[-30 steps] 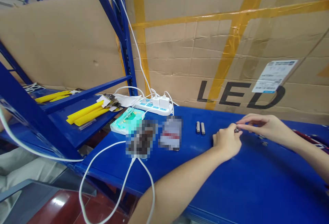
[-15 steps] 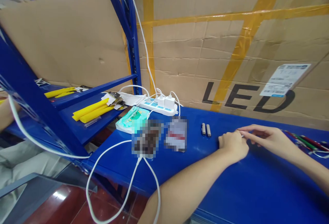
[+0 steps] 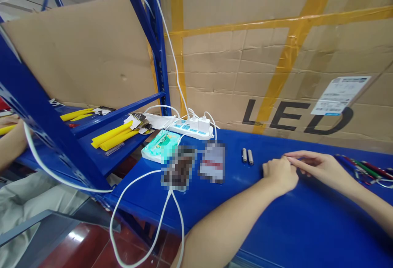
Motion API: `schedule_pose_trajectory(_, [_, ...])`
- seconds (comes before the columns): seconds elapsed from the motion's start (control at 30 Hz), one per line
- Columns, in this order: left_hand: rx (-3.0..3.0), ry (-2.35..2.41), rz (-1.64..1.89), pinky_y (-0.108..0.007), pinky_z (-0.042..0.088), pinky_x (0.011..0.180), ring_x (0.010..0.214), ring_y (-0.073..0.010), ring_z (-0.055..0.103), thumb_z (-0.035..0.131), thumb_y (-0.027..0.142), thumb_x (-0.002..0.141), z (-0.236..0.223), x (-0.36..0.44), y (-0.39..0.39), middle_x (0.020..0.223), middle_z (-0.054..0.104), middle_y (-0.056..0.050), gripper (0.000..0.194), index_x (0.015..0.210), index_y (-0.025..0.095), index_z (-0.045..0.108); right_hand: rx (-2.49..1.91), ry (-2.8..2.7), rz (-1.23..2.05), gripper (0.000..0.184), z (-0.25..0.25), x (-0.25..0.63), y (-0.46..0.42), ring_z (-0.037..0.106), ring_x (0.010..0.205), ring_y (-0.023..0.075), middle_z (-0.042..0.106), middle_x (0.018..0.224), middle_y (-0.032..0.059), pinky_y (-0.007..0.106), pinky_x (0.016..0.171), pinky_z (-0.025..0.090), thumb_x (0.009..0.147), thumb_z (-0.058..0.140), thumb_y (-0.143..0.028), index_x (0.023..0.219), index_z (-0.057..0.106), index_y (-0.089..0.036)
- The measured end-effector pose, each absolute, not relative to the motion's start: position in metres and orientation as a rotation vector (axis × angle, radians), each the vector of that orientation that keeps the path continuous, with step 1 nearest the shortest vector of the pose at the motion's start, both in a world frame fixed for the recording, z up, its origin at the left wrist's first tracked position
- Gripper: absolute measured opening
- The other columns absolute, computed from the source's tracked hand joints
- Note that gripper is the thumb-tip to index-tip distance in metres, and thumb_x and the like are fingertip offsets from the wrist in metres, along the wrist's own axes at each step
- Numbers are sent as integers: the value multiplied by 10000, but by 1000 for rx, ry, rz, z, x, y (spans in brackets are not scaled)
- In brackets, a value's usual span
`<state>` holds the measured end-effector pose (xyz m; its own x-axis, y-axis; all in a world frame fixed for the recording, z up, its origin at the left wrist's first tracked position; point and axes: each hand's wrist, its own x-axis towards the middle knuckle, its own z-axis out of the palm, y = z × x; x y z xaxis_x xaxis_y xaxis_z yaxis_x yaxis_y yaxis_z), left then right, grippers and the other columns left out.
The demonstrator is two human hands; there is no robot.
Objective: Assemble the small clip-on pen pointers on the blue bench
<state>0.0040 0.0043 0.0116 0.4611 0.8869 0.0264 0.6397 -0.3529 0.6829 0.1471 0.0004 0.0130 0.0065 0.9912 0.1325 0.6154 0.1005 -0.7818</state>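
On the blue desk (image 3: pixel 307 227): our left hand (image 3: pixel 281 176) and right hand (image 3: pixel 322 167) meet at the fingers, with two cylindrical batteries (image 3: pixel 250 157) side by side, near the left one.
Left hand: curled almost into a fist, its back toward us; whether it grips anything we cannot tell.
Right hand: thumb and fingertips drawn together against the left hand; any hold there is hidden too.
Small dark piece: a second ago we saw it between our fingers; now we cannot see it, and the left hand probably covers it.
Batteries: lying apart from both hands as before, so we judge our handling stays at the fingertips.
Pens (image 3: pixel 370 169): more of them show beyond the right wrist than a second ago.
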Motion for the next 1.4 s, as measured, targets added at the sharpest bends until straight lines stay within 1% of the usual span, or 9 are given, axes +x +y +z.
schedule_pose_trajectory(0.23, [2078, 1238, 578, -403, 440, 854, 1002, -270, 562, 338, 278, 869, 13, 4, 5, 1078, 606, -123, 352, 1151, 168, 518, -1567, -1682, 686, 569, 12, 149, 0, 477, 506, 96, 607, 654, 75, 196, 458, 433, 598, 669, -556, 937, 647, -99])
schedule_pose_trajectory(0.37, [2037, 1227, 621, -405, 440, 848, 986, -264, 567, 346, 269, 870, 12, 4, 4, 1062, 611, -112, 331, 1146, 177, 503, -1525, -1664, 679, 599, 13, 146, -1, 457, 481, 89, 602, 645, 73, 206, 451, 424, 594, 656, -581, 948, 638, -98])
schedule_pose_trajectory(0.57, [2001, 1146, 781, -359, 436, 844, 1019, -242, 529, 372, 303, 890, 5, 8, 6, 1060, 593, -103, 294, 1124, 177, 497, -1524, -1599, 537, 699, 15, 152, -2, 407, 451, 72, 507, 516, 18, 190, 433, 378, 607, 587, -660, 1001, 626, -85])
schedule_pose_trajectory(0.73, [2003, 1102, 828, -364, 419, 869, 1046, -222, 494, 360, 292, 894, 2, 10, 6, 1047, 588, -68, 267, 1113, 211, 491, -1587, -1545, 437, 725, 16, 166, -3, 388, 441, 76, 488, 490, 15, 179, 385, 330, 576, 569, -698, 961, 642, -89])
schedule_pose_trajectory(0.8, [1999, 1104, 821, -372, 415, 872, 1034, -221, 502, 357, 300, 892, 2, 10, 5, 1045, 587, -63, 269, 1115, 222, 485, -1607, -1539, 412, 721, 17, 169, -3, 394, 437, 79, 518, 517, 27, 187, 385, 335, 547, 576, -712, 914, 650, -96])
schedule_pose_trajectory(0.97, [1916, 1107, 863, -350, 423, 851, 974, -206, 538, 359, 315, 886, 0, 9, 5, 998, 600, -53, 259, 1083, 227, 502, -1580, -1591, 320, 703, 18, 167, -4, 449, 473, 86, 615, 707, 73, 206, 437, 373, 503, 566, -749, 813, 651, -125])
schedule_pose_trajectory(1.13, [1785, 1081, 944, -292, 449, 781, 840, -167, 573, 351, 273, 884, -3, 3, 6, 879, 622, -37, 245, 1043, 201, 522, -1582, -1643, 250, 681, 17, 169, -3, 445, 455, 86, 624, 719, 65, 215, 447, 376, 514, 525, -779, 782, 655, -167])
schedule_pose_trajectory(1.3, [1825, 1034, 894, -295, 458, 746, 792, -175, 580, 383, 300, 866, -5, -2, 3, 863, 625, -38, 252, 1053, 212, 528, -1633, -1662, 209, 690, 13, 176, 1, 521, 540, 124, 636, 793, 56, 245, 530, 424, 490, 492, -809, 763, 657, -197])
schedule_pose_trajectory(1.4, [1800, 1052, 943, -289, 457, 741, 779, -169, 580, 369, 305, 870, -6, -3, 2, 867, 625, -38, 256, 1054, 217, 524, -1699, -1627, 218, 705, 12, 175, 1, 538, 558, 142, 638, 783, 54, 255, 525, 421, 477, 480, -811, 783, 658, -201])
